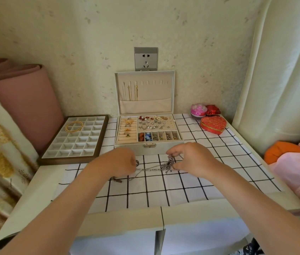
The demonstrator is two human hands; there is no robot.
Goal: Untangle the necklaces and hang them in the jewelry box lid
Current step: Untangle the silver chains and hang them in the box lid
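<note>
Pale patterned wallpaper with a wall socket (146,58) backs a white desk (35,192) covered by a black-and-white checked cloth (164,190). At the desk's rear middle stands the open jewelry box (130,146), its compartments full of rings, earrings and small charms, and its lid (145,105) is upright against the wall. Two gold chains (132,92) hang from hooks at the lid's left side, their lower ends tucked into its pocket. The tangled necklaces (167,163), silver in colour, lie just in front of the box near the cloth's middle, stretched between both hands. The right hand (191,159) has thumb and fingers curled round the thick knot, lifting it slightly off the cloth. The left hand (121,161) has its fingers curled too and seems to pinch the other end of a chain, though the fingertips are hidden behind the hand. A divided tray (103,137) holding gold bangles (74,126) sits at the desk's left edge, and a red heart-shaped box (212,125) lies near the rear right corner.
</note>
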